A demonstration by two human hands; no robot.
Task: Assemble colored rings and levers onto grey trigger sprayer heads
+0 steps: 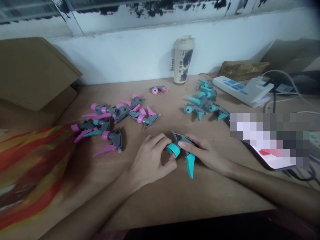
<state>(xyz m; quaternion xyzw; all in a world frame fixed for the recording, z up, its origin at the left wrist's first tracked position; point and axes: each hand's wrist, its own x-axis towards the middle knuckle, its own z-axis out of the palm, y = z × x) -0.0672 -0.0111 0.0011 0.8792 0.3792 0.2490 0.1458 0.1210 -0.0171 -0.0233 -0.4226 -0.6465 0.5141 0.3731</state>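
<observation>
Over the front of the table, both hands hold one trigger sprayer head [190, 163] with a grey body, a teal trigger and a teal ribbed screw collar. My left hand [152, 160] pinches the collar between thumb and fingers, from the left. On the right, my right hand [208, 153] grips the grey body, its thumb lying on top near the collar. The teal trigger points down toward me. Part of the body is hidden behind my right fingers.
Pink-and-grey sprayer heads [112, 138] lie piled at left, one teal among them; another pink one [158, 89] sits farther back. Several teal ones [195, 109] lie right. Around them are a tumbler [183, 61], power strip [240, 90], phone [272, 156], cardboard [37, 73] and patterned bag [32, 176].
</observation>
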